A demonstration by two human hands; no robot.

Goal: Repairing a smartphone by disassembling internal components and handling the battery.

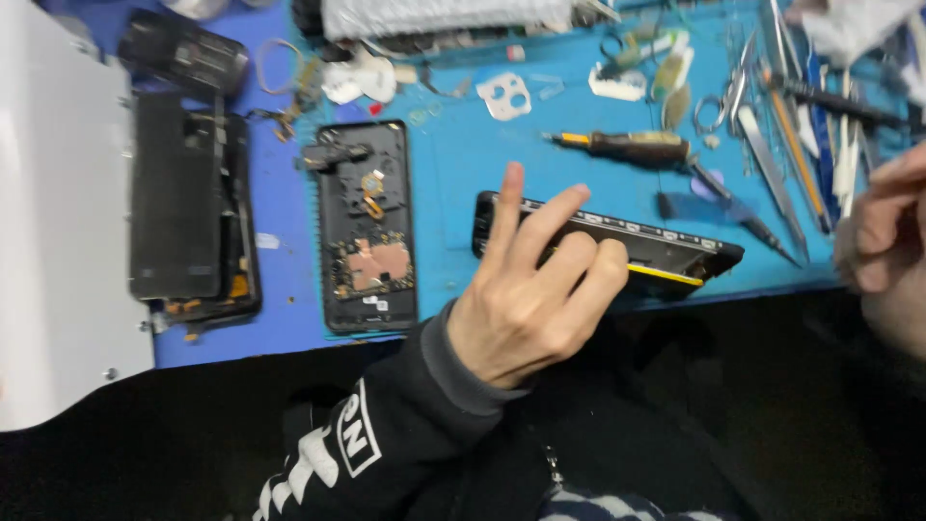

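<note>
Right now your left hand (526, 304) holds a dismantled black phone (617, 246) tilted on edge at the near side of the blue mat (463, 164) on the table, fingers (540, 227) curled over its frame, two raised. Your right hand (887, 241) hovers at the right edge, fingers loosely bent, holding nothing visible. Another opened phone (367, 227) lies flat, just left

A phone repair workshop: blue mat (463, 164), opened phones (367, 227), tweezers (772, 174), screwdriver (632, 145).
</note>
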